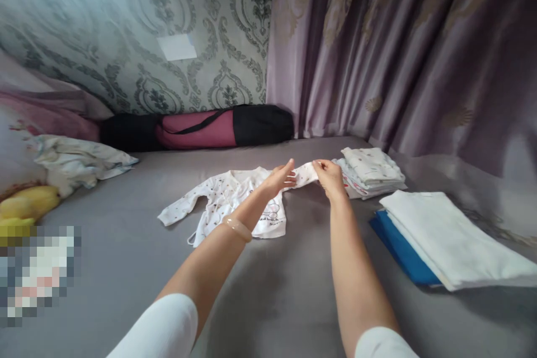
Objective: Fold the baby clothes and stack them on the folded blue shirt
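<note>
Pinching the end of one sleeve (305,173) in my right hand (330,176), thumb and fingers closed on the cloth, as seen from the head camera. My left hand (277,180) is spread, fingers extended, over the shoulder of that same side; cannot tell whether it touches fabric. Small white printed shirt (243,185) lies flat on the grey sheet (146,285), ahead of me, its other sleeve (184,206) stretched out leftward. Pale bangle (237,228) on my left forearm. Just beyond my right hand: a stack of folded clothes (373,168). Nearer, to the right: folded white cloth (453,240) on a blue one (405,249). Black-and-maroon bag (201,128) along the wall; crumpled cloth (84,159) at far left.
</note>
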A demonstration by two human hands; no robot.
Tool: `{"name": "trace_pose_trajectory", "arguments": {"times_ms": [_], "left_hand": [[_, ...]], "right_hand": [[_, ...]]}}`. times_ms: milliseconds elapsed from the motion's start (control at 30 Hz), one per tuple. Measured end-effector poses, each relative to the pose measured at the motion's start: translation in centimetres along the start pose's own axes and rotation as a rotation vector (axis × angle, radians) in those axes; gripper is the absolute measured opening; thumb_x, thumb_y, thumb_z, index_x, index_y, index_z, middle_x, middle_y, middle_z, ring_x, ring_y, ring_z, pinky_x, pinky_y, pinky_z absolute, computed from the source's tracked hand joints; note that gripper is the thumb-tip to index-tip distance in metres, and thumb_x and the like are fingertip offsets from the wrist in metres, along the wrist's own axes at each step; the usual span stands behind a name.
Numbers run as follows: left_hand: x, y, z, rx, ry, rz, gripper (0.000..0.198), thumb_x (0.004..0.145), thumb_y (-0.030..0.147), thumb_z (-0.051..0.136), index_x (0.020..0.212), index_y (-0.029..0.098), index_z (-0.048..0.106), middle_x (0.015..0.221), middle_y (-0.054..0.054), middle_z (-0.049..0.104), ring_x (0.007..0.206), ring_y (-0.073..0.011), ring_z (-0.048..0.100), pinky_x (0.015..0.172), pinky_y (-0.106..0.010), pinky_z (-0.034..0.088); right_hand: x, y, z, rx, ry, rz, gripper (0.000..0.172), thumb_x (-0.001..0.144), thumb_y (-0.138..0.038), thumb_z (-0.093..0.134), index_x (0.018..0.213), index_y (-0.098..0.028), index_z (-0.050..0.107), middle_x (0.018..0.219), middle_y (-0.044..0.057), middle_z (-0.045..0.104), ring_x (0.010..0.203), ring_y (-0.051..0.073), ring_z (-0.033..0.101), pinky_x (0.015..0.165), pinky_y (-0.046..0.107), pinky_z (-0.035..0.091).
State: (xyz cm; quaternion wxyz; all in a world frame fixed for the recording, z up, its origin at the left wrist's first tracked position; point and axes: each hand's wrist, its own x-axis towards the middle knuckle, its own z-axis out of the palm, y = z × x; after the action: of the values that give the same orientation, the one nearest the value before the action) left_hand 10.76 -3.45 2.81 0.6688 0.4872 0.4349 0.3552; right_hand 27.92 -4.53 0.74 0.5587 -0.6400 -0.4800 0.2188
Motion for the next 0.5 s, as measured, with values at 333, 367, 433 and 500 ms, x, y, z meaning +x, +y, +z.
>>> {"name": "trace_pose_trajectory", "arguments": {"times_ms": [333, 367, 433, 500], "left_hand": [[-0.7, 2.6, -3.6, -0.237, 0.047, -0.066, 0.030, 0.079, 0.040, 0.069, 0.074, 0.013, 0.058, 0.057, -0.001, 0.057, 0.048, -0.0119, 0.054, 0.055, -0.027, 0.049], [-0.9, 2.7, -4.4, -0.219, 0.062, -0.040, 0.024, 0.076, 0.032, 0.073, 0.074, 0.012, 0.059, 0.056, -0.001, 0.058, 0.048, -0.0118, 0.056, 0.055, -0.026, 0.049], [-1.3, 2.8, -6.0, -0.172, 0.095, -0.008, 0.018, 0.071, 0.020, 0.075, 0.079, 0.011, 0.063, 0.060, -0.003, 0.063, 0.054, -0.0133, 0.061, 0.058, -0.026, 0.051], [-1.7, 2.9, -7.7, -0.119, 0.138, -0.003, 0.018, 0.068, 0.013, 0.074, 0.082, 0.010, 0.065, 0.066, -0.004, 0.067, 0.060, -0.0146, 0.065, 0.064, -0.027, 0.053]], "right_hand": [[-4.6, -6.2, 5.7, 0.378, -0.539, 0.115, 0.019, 0.083, -0.019, 0.059, 0.102, -0.016, 0.061, 0.087, 0.006, 0.073, 0.071, 0.014, 0.069, 0.064, 0.026, 0.055], [-4.8, -6.6, 5.8, 0.406, -0.566, 0.142, 0.017, 0.084, -0.016, 0.057, 0.101, -0.016, 0.061, 0.088, 0.006, 0.073, 0.071, 0.014, 0.069, 0.063, 0.025, 0.055], [-5.0, -7.1, 5.6, 0.423, -0.529, 0.177, 0.013, 0.087, -0.013, 0.054, 0.097, -0.015, 0.061, 0.089, 0.007, 0.073, 0.068, 0.013, 0.069, 0.059, 0.022, 0.054], [-4.6, -7.2, 5.0, 0.410, -0.434, 0.195, 0.012, 0.089, -0.013, 0.051, 0.095, -0.015, 0.060, 0.087, 0.007, 0.073, 0.065, 0.012, 0.068, 0.055, 0.020, 0.052]]}}
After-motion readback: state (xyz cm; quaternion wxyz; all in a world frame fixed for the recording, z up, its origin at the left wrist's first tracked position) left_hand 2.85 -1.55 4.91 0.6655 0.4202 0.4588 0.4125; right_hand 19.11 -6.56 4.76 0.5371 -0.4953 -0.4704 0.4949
